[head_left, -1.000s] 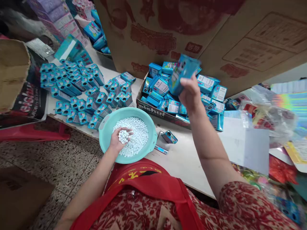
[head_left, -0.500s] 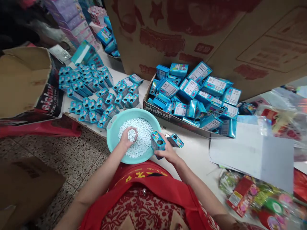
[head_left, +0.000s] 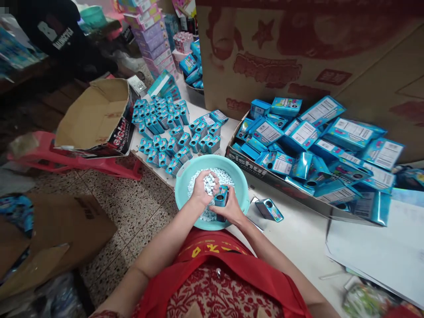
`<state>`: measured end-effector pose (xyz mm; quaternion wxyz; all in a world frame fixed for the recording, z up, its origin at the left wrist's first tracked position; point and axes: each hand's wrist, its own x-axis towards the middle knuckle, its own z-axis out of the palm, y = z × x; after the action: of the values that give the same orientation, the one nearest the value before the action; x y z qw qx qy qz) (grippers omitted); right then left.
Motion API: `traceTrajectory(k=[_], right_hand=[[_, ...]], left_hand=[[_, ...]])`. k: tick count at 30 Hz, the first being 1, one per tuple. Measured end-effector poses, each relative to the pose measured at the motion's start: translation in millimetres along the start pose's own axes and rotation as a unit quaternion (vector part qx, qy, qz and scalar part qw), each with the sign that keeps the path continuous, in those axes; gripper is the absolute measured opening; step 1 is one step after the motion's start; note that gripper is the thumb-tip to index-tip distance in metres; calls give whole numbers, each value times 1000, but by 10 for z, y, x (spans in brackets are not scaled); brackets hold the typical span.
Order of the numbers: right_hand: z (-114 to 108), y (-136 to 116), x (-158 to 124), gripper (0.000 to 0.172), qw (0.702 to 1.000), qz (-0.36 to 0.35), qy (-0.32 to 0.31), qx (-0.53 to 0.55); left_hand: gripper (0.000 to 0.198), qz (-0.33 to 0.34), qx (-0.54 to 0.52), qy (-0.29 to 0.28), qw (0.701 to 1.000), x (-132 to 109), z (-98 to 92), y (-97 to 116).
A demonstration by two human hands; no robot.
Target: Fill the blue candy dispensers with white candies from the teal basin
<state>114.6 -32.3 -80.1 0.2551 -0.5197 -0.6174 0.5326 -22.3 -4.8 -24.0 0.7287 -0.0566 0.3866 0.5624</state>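
Cupped palm-up, my left hand (head_left: 198,191) holds a heap of pale blue candies (head_left: 210,184) above a turquoise basin (head_left: 183,194). More of the same candies lie loose inside the basin. My right hand (head_left: 234,208) grips a small blue tin (head_left: 221,197) upright, its round top opening facing up, right beside the left fingers. Another blue tin (head_left: 270,210) lies on the white table (head_left: 298,238) to the right of the basin. Many similar tins (head_left: 162,117) stand grouped on the table's far left part.
An open carton (head_left: 247,167) piled with blue tins stands right of the basin. Behind it rises a large cardboard box (head_left: 258,84). An empty carton (head_left: 92,110) rests on a red stool (head_left: 79,165) at left. A person in dark clothes (head_left: 62,35) is at upper left.
My left hand has lifted out of the candies with its handful and moved right, close to the tin. The right hand has brought the tin over the basin. The view has shifted left.
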Motion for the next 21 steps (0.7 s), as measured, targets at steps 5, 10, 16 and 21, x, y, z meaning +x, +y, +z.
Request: traceTrajectory(k=[5,10,16,21], right_hand=[[-79,32,87,85,996,41,-36,78],[-145,46,99,72,961,81,-58,258],[-177,-39,101,43,998,0,8,59],[-70,-52,100,32,992,-109,34,-54]], left_hand=[[12,2,-18,-4,1000,-5,-74,56],[13,19,-13,46,999,-29,-122,78],[17,100,-16,42,994,-54,-121,56],[20,181,-6,71,981,4,-129,-35]])
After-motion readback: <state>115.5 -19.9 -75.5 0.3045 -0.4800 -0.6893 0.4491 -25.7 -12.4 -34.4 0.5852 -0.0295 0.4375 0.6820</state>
